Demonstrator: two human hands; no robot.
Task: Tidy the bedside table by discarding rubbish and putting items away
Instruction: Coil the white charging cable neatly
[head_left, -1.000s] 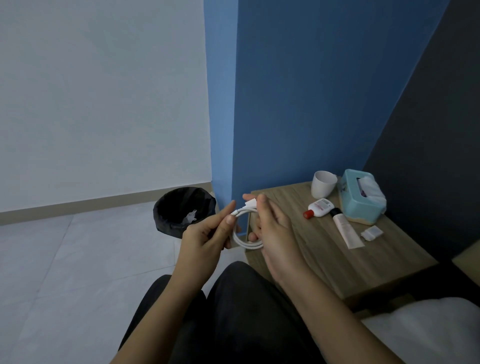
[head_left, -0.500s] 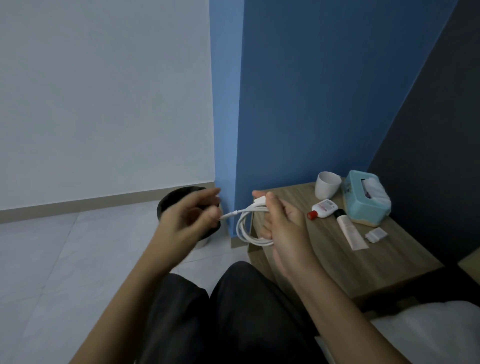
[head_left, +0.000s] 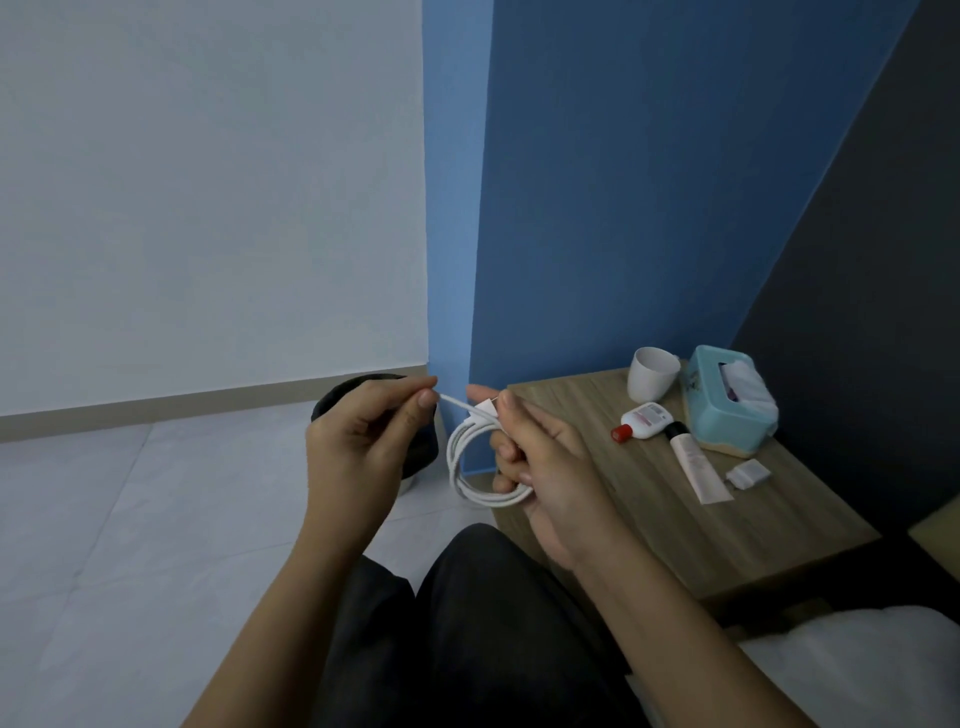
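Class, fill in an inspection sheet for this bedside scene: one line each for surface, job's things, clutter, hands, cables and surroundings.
Surface: wooden bedside table, front part bare.
Job's things: white cup, teal tissue box, red-capped bottle lying flat, pale tube lying flat, small white block, all toward the back right.
Clutter: nothing seen beyond those items.
Hands: left hand pinches the cable's free end; right hand holds the coil.
Cables: white cable, looped, held off the table.
Surroundings: black bin on the tiled floor, partly hidden by the left hand; blue wall behind; white bedding at lower right.
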